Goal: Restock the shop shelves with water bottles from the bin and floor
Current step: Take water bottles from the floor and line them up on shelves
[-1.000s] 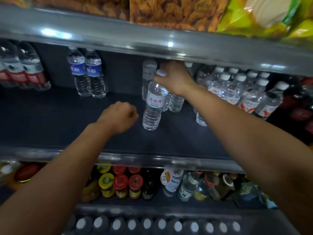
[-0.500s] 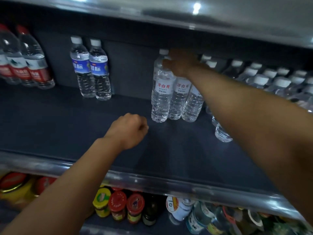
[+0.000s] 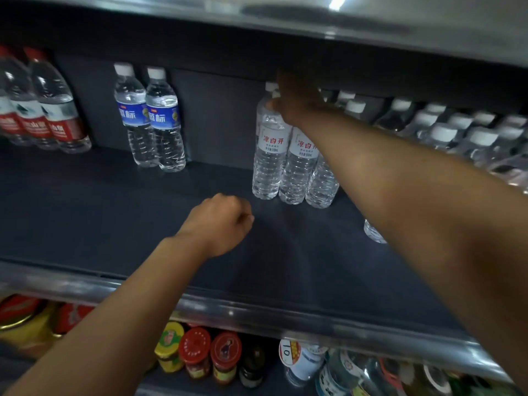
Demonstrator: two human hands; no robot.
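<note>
Up top, right hand (image 3: 297, 102) grips a ribbed clear plastic bottle (image 3: 268, 155)'s neck; left hand (image 3: 221, 224) clenched, holding nothing

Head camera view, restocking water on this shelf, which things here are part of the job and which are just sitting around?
Part of the job:
- right hand, at the top of the white-label water bottle
- left hand, curled, holding nothing
- dark shelf
- white-capped bottles at right

Just sitting around:
- blue-label bottles
- red-label bottles
- sauce jars on the shelf below
</note>
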